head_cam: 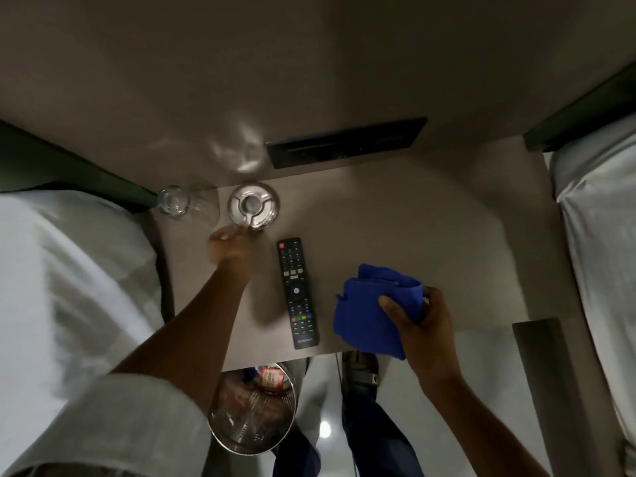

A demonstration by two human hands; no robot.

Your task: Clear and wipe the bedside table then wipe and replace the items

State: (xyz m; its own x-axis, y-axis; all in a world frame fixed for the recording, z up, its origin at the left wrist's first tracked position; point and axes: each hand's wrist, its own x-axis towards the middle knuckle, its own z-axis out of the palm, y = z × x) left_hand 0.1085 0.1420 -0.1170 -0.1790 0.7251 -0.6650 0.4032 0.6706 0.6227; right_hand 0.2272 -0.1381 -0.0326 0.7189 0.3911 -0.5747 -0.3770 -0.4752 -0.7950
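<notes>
step: clearing worktop point(430, 215) | L hand point(229, 247) at ashtray point(253, 207) rim, blurred, prob pinching | R hand point(421, 311) clutching cloth point(373, 313) right of remote point(298, 292) | glass point(173, 201) left of ashtray | next: lift ashtray off

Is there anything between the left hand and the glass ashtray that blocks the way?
Nothing visible blocks it. The left hand is already at the near rim of the glass ashtray. The drinking glass stands to the left and the remote lies to the right, both out of the path.
</notes>
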